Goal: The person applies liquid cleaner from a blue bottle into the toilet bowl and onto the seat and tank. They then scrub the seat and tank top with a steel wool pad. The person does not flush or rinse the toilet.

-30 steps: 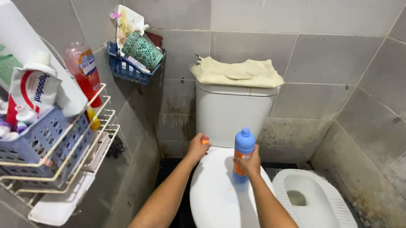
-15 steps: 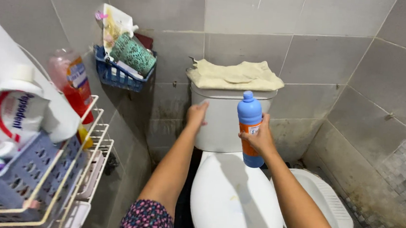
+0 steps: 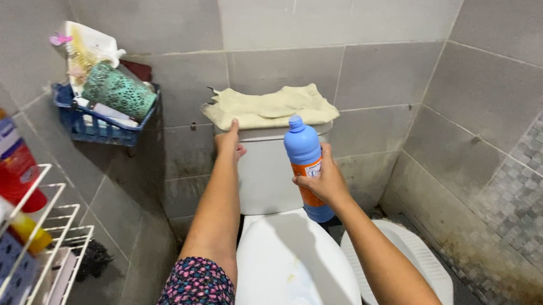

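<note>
Right hand (image 3: 324,184): fingers clamped round blue bottle (image 3: 305,165) w/ orange label, cap on, held upright in air just in front of white cistern (image 3: 263,178), above rear of toilet lid (image 3: 294,270).
Left hand (image 3: 228,141): reaches to cistern's top left edge, touching just under cream cloth (image 3: 269,105); thumb up, other fingers curled loosely; grip on anything cannot tell.
Cream cloth: crumpled, lies across cistern top.
Toilet lid: white, closed, below both forearms.
Squat pan (image 3: 405,253): white, on floor, right of toilet.
Blue basket (image 3: 96,126): on left wall, holds green patterned pouch (image 3: 118,90) & packets.
White wire rack (image 3: 52,232): lower left, red bottle (image 3: 6,164) beside it.
</note>
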